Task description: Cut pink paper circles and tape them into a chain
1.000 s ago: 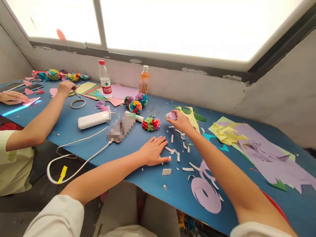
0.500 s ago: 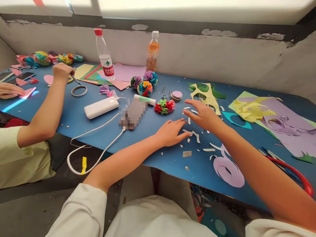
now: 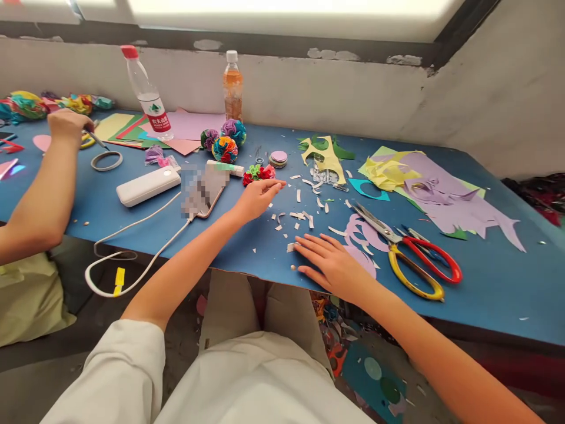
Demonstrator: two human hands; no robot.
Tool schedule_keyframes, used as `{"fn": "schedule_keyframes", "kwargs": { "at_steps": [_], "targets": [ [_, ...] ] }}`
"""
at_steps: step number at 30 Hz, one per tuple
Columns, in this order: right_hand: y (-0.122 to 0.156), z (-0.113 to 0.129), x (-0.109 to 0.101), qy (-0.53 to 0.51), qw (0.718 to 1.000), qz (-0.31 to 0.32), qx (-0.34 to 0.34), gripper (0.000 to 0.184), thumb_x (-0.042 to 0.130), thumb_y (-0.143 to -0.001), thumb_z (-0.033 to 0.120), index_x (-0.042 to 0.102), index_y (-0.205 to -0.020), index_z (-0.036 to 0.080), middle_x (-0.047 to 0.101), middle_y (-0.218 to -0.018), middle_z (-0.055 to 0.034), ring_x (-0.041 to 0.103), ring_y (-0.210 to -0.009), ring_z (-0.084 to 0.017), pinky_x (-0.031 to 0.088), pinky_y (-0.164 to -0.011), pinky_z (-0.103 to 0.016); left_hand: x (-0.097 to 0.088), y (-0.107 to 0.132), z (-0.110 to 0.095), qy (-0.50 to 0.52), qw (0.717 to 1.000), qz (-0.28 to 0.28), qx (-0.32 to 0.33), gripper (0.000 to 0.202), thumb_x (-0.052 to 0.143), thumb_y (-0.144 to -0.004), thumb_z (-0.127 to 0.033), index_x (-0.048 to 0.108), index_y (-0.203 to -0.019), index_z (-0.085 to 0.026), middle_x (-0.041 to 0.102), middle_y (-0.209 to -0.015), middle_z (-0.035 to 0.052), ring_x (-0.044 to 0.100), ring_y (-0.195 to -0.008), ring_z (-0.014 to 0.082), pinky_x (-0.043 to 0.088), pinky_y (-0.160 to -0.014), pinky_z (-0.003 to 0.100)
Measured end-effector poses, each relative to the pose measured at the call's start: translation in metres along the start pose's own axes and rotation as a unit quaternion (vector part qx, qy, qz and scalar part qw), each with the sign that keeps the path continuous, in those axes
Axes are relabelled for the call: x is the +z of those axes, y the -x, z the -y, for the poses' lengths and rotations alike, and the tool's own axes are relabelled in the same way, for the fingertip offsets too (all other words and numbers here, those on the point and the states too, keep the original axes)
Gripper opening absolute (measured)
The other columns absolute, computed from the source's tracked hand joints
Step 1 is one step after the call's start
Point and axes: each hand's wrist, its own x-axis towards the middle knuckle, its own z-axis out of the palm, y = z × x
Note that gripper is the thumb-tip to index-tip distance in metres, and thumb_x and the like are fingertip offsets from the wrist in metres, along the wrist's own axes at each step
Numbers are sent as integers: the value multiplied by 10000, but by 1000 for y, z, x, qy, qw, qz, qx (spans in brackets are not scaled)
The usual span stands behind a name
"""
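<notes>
My left hand (image 3: pixel 258 200) reaches over the blue table with its fingers loosely stretched, just in front of a red and green paper flower (image 3: pixel 259 174). Nothing shows in it. Lower and to the right, my right hand (image 3: pixel 333 265) lies flat near the table's front edge, fingers spread. Its fingertips are beside a small greyish paper scrap (image 3: pixel 291 247). Between and beyond the hands, white paper scraps (image 3: pixel 311 221) are strewn about. Purple paper rings (image 3: pixel 362 259) lie partly hidden behind my right hand. Large scissors (image 3: pixel 392 238) with red and yellow handles rest to its right.
Cut yellow and purple paper (image 3: pixel 441 188) lies at the right. Left are a phone with a cable, a white power bank (image 3: pixel 148 186), a tape roll (image 3: pixel 106 161) and a co-worker's arm (image 3: pixel 44 194). A water bottle (image 3: pixel 152 109) and an orange drink bottle (image 3: pixel 233 88) stand behind.
The view has turned right, bringing the scissors fully into sight. My right hand has come back toward the front edge; my left hand has moved farther in, close to the red and green flower.
</notes>
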Motion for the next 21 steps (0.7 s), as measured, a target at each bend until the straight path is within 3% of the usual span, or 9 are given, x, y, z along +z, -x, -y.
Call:
{"fn": "schedule_keyframes", "kwargs": {
  "at_steps": [2, 4, 8, 13, 16, 18, 21],
  "targets": [
    [0, 4, 1, 3, 999, 18, -34, 441, 404, -975, 379, 589, -1332, 196, 575, -1376, -113, 525, -1292, -306, 396, -1096, -572, -8, 16, -9, -113, 992, 57, 26, 448, 459, -930, -450, 675, -1135, -115, 671, -1239, 147, 603, -1190, 271, 453, -1027, 394],
    [6, 3, 1, 1, 999, 20, -40, 441, 402, -979, 374, 582, -1337, 192, 583, -1368, -113, 551, -1267, -297, 415, -1085, -561, -14, 37, -14, -226, 963, 135, 63, 519, 508, -901, -511, 631, -1231, -130, 560, -1396, 153, 492, -1327, 295, 370, -1117, 435],
    [30, -1, 0, 28, 999, -34, -14, 395, 409, -983, 341, 630, -1252, 154, 652, -1278, -135, 620, -1180, -274, 491, -1025, -492, -15, 74, -8, -357, 903, 212, 109, 569, 508, -914, -489, 515, -1369, -147, 372, -1544, 141, 335, -1443, 280, 225, -1204, 460],
    [58, 5, 10, 60, 986, -151, -46, 263, 491, -968, 279, 635, -1150, 154, 734, -1096, -113, 698, -996, -224, 494, -1011, -464, -7, 79, 2, -408, 884, 223, 45, 967, 501, -811, -726, 237, -1526, -132, 72, -1626, 120, 62, -1517, 292, 120, -1227, 498],
    [68, 12, 14, 33, 977, -201, -67, 207, 563, -933, 191, 621, -1131, 195, 756, -973, -49, 709, -889, -162, 479, -1036, -412, 1, 72, 2, -423, 877, 227, 20, 1070, 469, -781, -783, 131, -1547, -115, 1, -1624, 109, 13, -1519, 279, 83, -1231, 499],
    [71, 16, 14, 9, 976, -212, -47, 240, 565, -927, 169, 607, -1161, 204, 752, -953, -45, 704, -882, -152, 523, -973, -366, 8, 68, 0, -433, 877, 209, 2, 1088, 458, -779, -790, 111, -1547, -102, 1, -1623, 109, 9, -1519, 277, 66, -1230, 516],
    [68, 15, 10, 17, 985, -174, -5, 318, 520, -952, 244, 574, -1252, 152, 715, -1123, -129, 677, -1038, -216, 568, -900, -383, 18, 59, -1, -451, 876, 165, -46, 1118, 458, -766, -804, 116, -1543, -77, 7, -1622, 122, 9, -1518, 300, 66, -1217, 568]
  ]
}}
